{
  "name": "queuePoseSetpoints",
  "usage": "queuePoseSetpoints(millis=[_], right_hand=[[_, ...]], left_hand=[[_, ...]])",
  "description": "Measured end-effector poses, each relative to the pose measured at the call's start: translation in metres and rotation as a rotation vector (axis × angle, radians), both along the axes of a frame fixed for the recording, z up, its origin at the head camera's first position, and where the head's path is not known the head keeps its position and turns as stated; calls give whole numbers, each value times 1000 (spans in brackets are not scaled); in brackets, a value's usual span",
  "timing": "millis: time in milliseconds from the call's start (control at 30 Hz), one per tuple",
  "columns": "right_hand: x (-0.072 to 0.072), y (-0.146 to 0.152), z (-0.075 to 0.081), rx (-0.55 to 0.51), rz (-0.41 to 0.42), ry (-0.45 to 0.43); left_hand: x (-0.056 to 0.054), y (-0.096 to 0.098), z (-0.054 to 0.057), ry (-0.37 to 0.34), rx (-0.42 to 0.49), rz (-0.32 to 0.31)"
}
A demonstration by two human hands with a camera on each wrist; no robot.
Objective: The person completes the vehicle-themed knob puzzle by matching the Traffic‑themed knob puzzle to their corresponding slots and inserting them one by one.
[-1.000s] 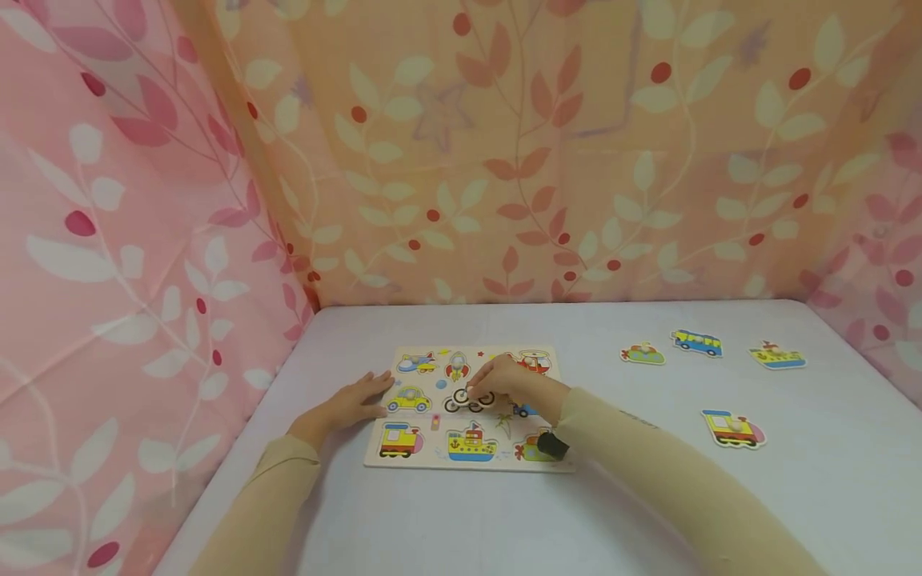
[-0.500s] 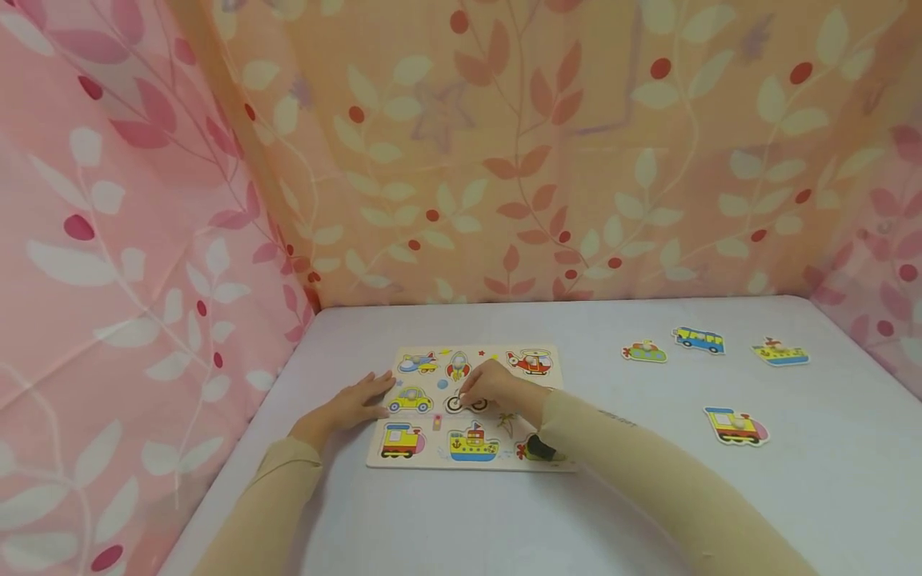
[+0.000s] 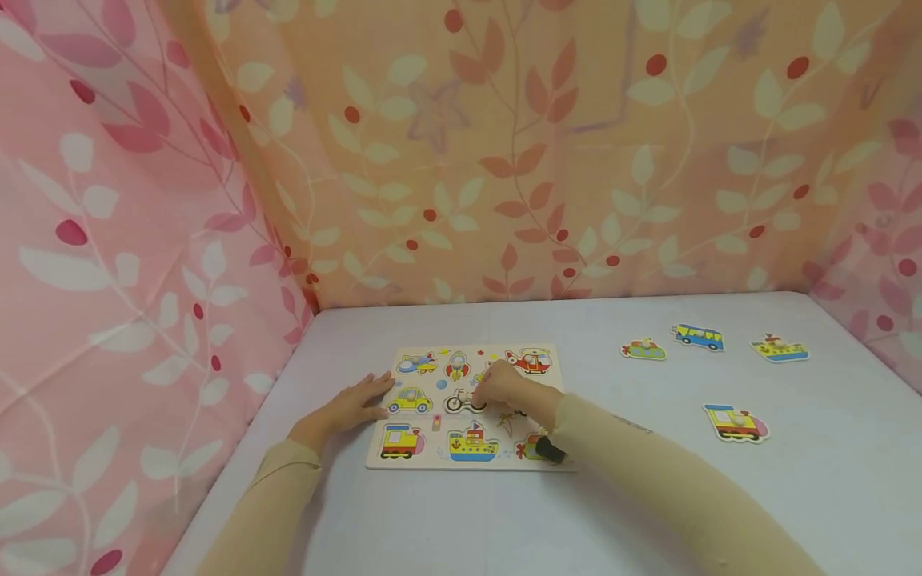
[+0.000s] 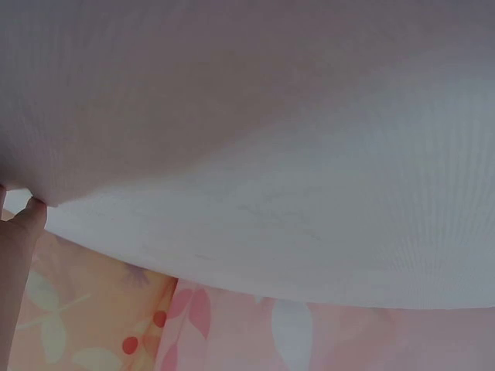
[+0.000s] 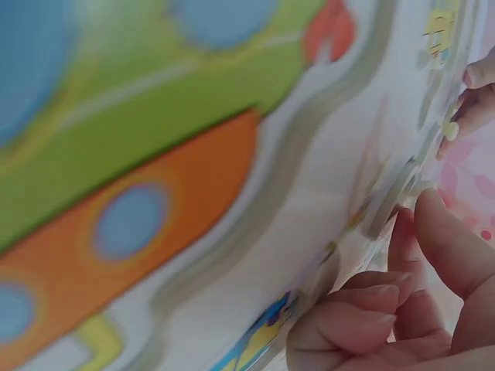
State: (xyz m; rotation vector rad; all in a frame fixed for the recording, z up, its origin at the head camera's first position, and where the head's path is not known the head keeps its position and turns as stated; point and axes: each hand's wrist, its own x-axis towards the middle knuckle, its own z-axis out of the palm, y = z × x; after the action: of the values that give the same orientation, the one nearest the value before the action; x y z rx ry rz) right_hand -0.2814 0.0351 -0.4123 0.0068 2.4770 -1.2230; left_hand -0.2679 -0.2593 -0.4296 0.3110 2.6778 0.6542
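Observation:
A wooden puzzle board (image 3: 425, 466) lies on the table, with vehicle pictures in its recesses. My left hand (image 3: 358, 402) rests with spread fingers on its left edge, beside the yellow car piece (image 3: 410, 399). At the board's middle, my right hand (image 3: 513, 388) has curled fingers, thumb and index at the right part of the bicycle piece (image 3: 457, 402). The right wrist view shows thumb and index (image 5: 445, 232) close together at that piece; their exact contact is partly hidden. The left wrist view catches only part of the left hand (image 4: 19, 239).
Loose pieces lie to the right: a submarine (image 3: 645, 349), a blue bus (image 3: 699, 337), a ship (image 3: 780, 348) and a train (image 3: 736, 423). Floral curtains (image 3: 432, 160) stand behind and left of the white table (image 3: 446, 520).
The bicycle piece, tilted over its outline a second ago, now lies flat at its place. My right hand has shifted slightly right since half a second ago; the left hand stays put.

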Motion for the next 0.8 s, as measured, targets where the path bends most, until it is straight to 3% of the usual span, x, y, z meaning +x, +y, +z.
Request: queuePoseSetpoints(millis=[167, 433, 600, 800], right_hand=[[6, -6, 5, -75, 22, -8], [4, -5, 5, -37, -15, -40], [5, -3, 1, -35, 49, 12], [5, -7, -5, 57, 79, 78]], left_hand=[[0, 1, 0, -14, 5, 14], [1, 0, 0, -9, 11, 15], [1, -1, 1, -7, 13, 17], [0, -1, 0, -7, 16, 12]])
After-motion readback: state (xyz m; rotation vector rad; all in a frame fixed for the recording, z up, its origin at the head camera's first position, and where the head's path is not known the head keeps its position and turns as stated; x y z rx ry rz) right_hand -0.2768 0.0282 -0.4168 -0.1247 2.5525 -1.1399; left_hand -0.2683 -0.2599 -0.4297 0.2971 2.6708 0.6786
